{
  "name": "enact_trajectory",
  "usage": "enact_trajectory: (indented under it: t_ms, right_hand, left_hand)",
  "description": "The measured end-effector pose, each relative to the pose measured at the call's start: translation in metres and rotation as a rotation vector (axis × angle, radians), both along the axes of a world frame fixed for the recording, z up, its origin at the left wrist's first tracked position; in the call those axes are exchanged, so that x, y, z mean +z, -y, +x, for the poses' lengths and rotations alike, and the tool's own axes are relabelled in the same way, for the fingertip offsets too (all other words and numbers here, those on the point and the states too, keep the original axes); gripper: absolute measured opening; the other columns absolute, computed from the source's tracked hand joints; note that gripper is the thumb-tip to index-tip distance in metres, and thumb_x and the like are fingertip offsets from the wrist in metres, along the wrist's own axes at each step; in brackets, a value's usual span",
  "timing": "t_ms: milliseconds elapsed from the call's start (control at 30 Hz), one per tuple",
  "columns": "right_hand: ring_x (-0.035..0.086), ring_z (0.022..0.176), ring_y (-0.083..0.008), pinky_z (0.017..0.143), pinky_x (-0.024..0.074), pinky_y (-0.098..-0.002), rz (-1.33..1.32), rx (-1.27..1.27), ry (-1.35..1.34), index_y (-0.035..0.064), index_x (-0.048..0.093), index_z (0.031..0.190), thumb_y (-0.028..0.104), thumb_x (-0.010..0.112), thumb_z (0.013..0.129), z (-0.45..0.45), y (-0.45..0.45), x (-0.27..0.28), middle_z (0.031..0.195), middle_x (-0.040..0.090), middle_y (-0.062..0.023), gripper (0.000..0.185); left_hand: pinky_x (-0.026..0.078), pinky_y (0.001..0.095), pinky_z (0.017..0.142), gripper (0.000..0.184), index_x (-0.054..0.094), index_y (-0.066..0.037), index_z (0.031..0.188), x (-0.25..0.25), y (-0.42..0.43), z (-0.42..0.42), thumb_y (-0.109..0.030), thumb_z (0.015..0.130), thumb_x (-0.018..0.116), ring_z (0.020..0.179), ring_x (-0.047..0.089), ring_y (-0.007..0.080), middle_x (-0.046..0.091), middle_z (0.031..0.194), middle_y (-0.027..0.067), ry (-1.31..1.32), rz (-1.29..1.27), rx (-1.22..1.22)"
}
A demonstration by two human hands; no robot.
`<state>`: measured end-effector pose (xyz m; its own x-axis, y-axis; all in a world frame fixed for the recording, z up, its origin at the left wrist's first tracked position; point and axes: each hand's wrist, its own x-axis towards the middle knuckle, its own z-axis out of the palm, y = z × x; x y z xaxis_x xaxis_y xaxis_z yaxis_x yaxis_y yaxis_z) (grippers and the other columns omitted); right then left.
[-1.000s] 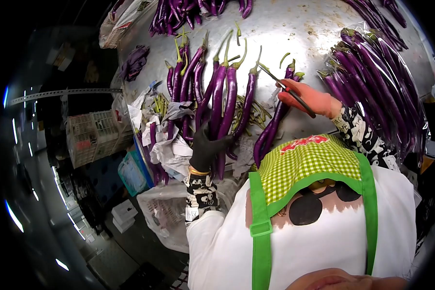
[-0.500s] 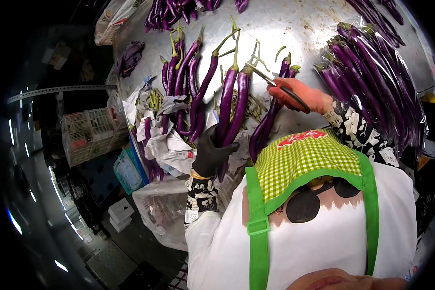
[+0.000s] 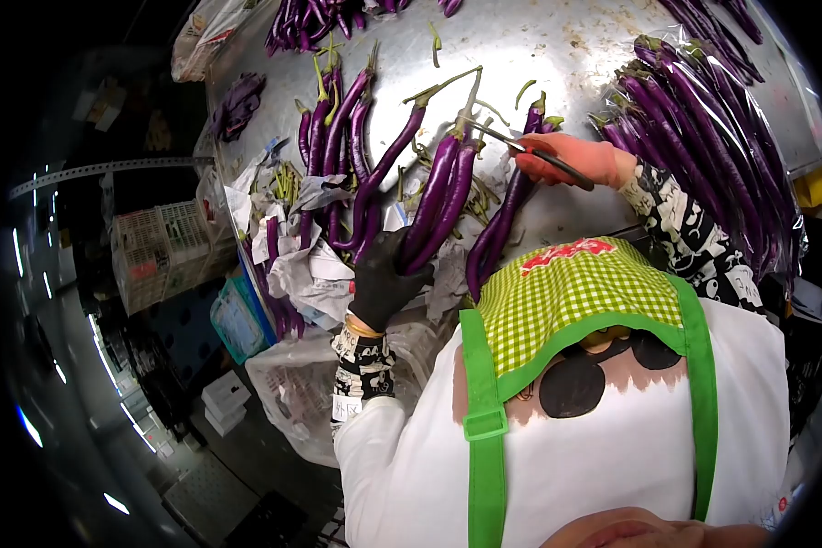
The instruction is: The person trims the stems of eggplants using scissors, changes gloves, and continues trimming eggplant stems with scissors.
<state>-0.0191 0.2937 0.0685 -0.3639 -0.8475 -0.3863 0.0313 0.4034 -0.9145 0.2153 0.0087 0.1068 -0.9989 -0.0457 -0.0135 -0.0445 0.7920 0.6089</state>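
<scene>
My left hand [image 3: 388,279], in a black glove, is wrapped round the lower part of two long purple eggplants [image 3: 432,196]. They tilt up and to the right, with long green stems [image 3: 470,96] at the top. My right hand [image 3: 575,160], in an orange-red glove, grips scissors [image 3: 555,168] with dark handles. Their thin blades point left and reach the stems just above the eggplants' caps. Whether the blades are closed on a stem I cannot tell. Several loose eggplants [image 3: 333,137] lie left of the held pair, and others [image 3: 507,224] lie to its right.
Bagged eggplants [image 3: 703,137] in clear plastic lie on the right of the metal table [image 3: 575,55]. More eggplants [image 3: 310,23] are at the far edge. Crumpled paper [image 3: 310,274] and cut stems [image 3: 288,183] lie near my left hand. A plastic-lined basket [image 3: 292,384] stands below the table.
My left hand has shifted left and slightly up, so the held eggplants lean more to the right. The scissors stay near the stems, and my right hand has moved slightly.
</scene>
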Motion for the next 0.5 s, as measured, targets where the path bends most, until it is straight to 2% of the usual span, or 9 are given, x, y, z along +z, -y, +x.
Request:
enact_trajectory:
  t_ms: [33,67,167,233,300,333,400,467,500]
  right_hand:
    - [0.049,0.067,-0.0121,0.064,0.0439,-0.0300,0.035,-0.006,0.061,0.0050,0.056,0.100,0.064,0.047,0.099,-0.002,0.005,0.003,0.076,0.055,-0.0022,0.059]
    - [0.045,0.061,-0.0033,0.052,0.0380,-0.0218,0.043,-0.027,0.162,0.0083,0.055,0.102,0.046,0.059,0.100,-0.004,0.009,0.005,0.075,0.051,0.0045,0.038]
    - [0.044,0.058,-0.0034,0.049,0.0366,-0.0228,-0.007,0.030,-0.071,0.0085,0.056,0.099,0.047,0.060,0.099,-0.009,0.014,-0.003,0.072,0.051,0.0056,0.038]
    - [0.045,0.058,-0.0045,0.049,0.0366,-0.0249,0.075,-0.005,-0.147,0.0070,0.056,0.096,0.043,0.061,0.099,-0.006,0.013,0.003,0.071,0.052,0.0042,0.037]
    - [0.045,0.059,-0.0049,0.049,0.0369,-0.0254,0.145,-0.034,-0.175,0.0057,0.055,0.096,0.040,0.061,0.100,-0.001,0.009,0.014,0.070,0.052,0.0034,0.035]
    - [0.051,0.064,-0.0165,0.061,0.0441,-0.0362,0.108,-0.027,-0.308,-0.0010,0.060,0.096,0.031,0.061,0.101,0.002,0.005,0.023,0.072,0.060,-0.0070,0.032]
    - [0.052,0.063,-0.0141,0.059,0.0448,-0.0343,-0.109,-0.285,-0.396,-0.0015,0.060,0.107,0.031,0.062,0.100,0.012,0.000,-0.007,0.075,0.062,-0.0049,0.033]
    - [0.051,0.062,-0.0081,0.054,0.0435,-0.0273,-0.108,-0.446,-0.264,-0.0002,0.058,0.124,0.032,0.063,0.100,0.009,-0.014,-0.024,0.075,0.062,0.0006,0.040]
    - [0.048,0.060,-0.0054,0.052,0.0397,-0.0236,-0.029,-0.542,-0.089,0.0013,0.061,0.117,0.033,0.063,0.100,0.012,-0.007,0.006,0.074,0.057,0.0041,0.036]
  left_hand:
    - [0.054,0.0428,0.071,0.055,0.068,-0.006,0.114,0.000,0.000,0.000,-0.020,0.063,0.084,0.079,0.067,0.0335,0.067,0.088,0.0152,-0.023,-0.031,-0.011]
    - [0.054,0.0427,0.071,0.055,0.068,-0.006,0.114,0.000,0.000,0.000,-0.020,0.063,0.084,0.080,0.067,0.0338,0.067,0.088,0.0154,-0.033,-0.056,-0.011]
    - [0.054,0.0422,0.072,0.055,0.067,-0.007,0.115,-0.002,-0.002,0.002,-0.018,0.063,0.083,0.081,0.067,0.0340,0.067,0.090,0.0157,-0.066,-0.133,0.007]
    - [0.054,0.0416,0.072,0.055,0.067,-0.007,0.116,-0.006,-0.003,0.003,-0.017,0.064,0.083,0.081,0.067,0.0335,0.067,0.091,0.0154,-0.094,-0.180,0.032]
    - [0.054,0.0396,0.074,0.058,0.066,-0.004,0.119,-0.006,-0.006,-0.001,-0.019,0.067,0.085,0.083,0.067,0.0304,0.067,0.095,0.0149,-0.108,-0.126,0.013]
    - [0.053,0.0386,0.076,0.060,0.065,-0.003,0.121,-0.006,-0.007,-0.004,-0.021,0.068,0.087,0.083,0.067,0.0289,0.068,0.097,0.0147,-0.118,-0.102,0.004]
    - [0.054,0.0369,0.077,0.062,0.064,-0.003,0.124,-0.011,-0.017,-0.011,-0.019,0.068,0.087,0.084,0.067,0.0271,0.067,0.097,0.0141,-0.120,0.008,0.025]
    - [0.054,0.0338,0.082,0.066,0.063,-0.002,0.127,-0.026,-0.033,-0.020,-0.015,0.067,0.088,0.089,0.067,0.0240,0.067,0.099,0.0138,-0.114,0.184,0.045]
    - [0.054,0.0350,0.085,0.067,0.061,-0.004,0.130,-0.039,-0.040,-0.025,-0.020,0.070,0.087,0.094,0.067,0.0255,0.066,0.106,0.0148,-0.013,0.368,0.068]
